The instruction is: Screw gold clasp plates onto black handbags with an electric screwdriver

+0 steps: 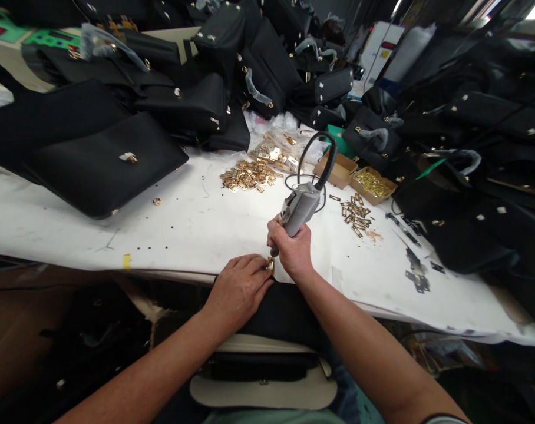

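My right hand [294,244] is wrapped round a grey electric screwdriver [303,203], held tilted, with a thick black cable curving up from its top end. The tool's lower tip meets a small gold metal plate [271,266] at the table's front edge. My left hand [243,285] grips the end of a black bag flap [285,309], its fingertips beside the gold plate. That flap belongs to a bag with a beige lining [263,391] on my lap. My left thumb and the plate's underside are partly hidden.
Gold fittings lie in a pile [247,175] on the white table [197,235]. On the right are a cardboard box of small brass parts [373,184], rectangular frames [356,215] and black tools [402,228]. Black bags [108,159] crowd the left, back and right.
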A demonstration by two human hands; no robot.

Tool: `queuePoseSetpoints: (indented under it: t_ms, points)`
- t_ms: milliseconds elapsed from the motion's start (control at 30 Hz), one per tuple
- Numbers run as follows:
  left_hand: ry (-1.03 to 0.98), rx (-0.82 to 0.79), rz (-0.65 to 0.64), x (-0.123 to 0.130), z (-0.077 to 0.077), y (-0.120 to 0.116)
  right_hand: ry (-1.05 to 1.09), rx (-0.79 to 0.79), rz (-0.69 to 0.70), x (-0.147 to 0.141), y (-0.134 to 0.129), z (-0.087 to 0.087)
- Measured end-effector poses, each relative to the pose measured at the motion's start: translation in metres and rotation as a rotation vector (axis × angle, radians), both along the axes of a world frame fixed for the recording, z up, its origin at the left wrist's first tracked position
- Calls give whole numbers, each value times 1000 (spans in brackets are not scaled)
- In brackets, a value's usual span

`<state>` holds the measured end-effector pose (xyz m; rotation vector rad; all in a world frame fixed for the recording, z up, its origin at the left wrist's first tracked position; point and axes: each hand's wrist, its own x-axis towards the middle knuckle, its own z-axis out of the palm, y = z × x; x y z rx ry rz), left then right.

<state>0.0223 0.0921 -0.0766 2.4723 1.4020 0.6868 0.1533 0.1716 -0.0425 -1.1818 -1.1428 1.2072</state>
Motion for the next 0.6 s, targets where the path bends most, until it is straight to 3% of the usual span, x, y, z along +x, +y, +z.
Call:
queuePoseSetpoints:
  t_ms: [300,600]
  points:
    - [17,-11,2,1,2,2,-105,72,167,-2,3,1]
    - [39,-20,-15,0,1,-1,-52,29,285,7,3,5]
